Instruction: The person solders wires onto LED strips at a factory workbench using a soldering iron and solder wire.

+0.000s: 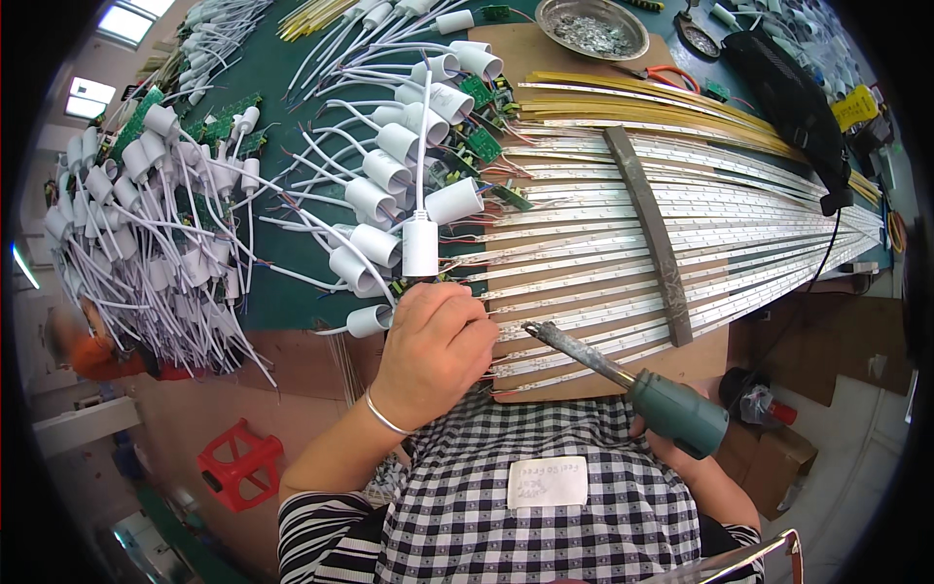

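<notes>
My left hand [438, 336] is closed, its fingertips at the lower end of a white cylindrical cap [420, 248] that has a white cable rising from its top. A bit of circuit board shows at the fingertips; the rest is hidden by the fingers. My right hand [662, 443] is wrapped round the green handle of a soldering iron [676, 414] and is mostly covered by it. The iron's dark tip points left, over the near LED strips [555, 365], a short way right of my left hand. Thin wires join several strips to white caps and green boards.
A dark bar [650, 238] lies across the strips on a brown board [715, 346]. A metal bowl of solder bits [593, 31], orange-handled pliers [671, 76] and a black pouch [783, 97] lie farther back. A heap of white caps [146, 195] hangs at the left edge.
</notes>
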Demonstrator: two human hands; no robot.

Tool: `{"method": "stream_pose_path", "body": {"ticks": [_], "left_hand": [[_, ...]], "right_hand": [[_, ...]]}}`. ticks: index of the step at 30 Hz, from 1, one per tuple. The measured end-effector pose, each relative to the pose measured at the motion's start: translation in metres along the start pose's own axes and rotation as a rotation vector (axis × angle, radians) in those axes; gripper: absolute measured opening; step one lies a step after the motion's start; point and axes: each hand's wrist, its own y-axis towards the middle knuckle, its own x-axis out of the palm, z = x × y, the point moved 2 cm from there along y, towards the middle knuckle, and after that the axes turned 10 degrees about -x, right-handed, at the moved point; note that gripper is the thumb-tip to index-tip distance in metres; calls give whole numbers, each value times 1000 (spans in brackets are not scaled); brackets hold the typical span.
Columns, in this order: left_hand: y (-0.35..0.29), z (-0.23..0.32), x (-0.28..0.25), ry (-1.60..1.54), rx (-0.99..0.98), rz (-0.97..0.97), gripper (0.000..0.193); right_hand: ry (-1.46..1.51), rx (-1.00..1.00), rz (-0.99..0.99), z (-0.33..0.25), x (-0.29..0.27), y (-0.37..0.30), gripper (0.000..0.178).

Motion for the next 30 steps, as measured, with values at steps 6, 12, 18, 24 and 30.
{"method": "stream_pose_path", "body": {"ticks": [6,12,18,24,30], "left_hand": [[0,3,4,68,-22,67,20],[0,2,5,118,-12,54,20],[-1,1,5,118,-11,45,20],[-1,1,5,115,-8,44,20],[-3,1,6,118,-13,43,20]], "right_hand": [[41,-111,-42,-2,-1,10,21],[181,54,-42,3,3,1,22],[190,51,-78,6,9,0,23],[35,34,-88,6,11,-5,22],[340,164,-43,-4,-1,5,20]]}}
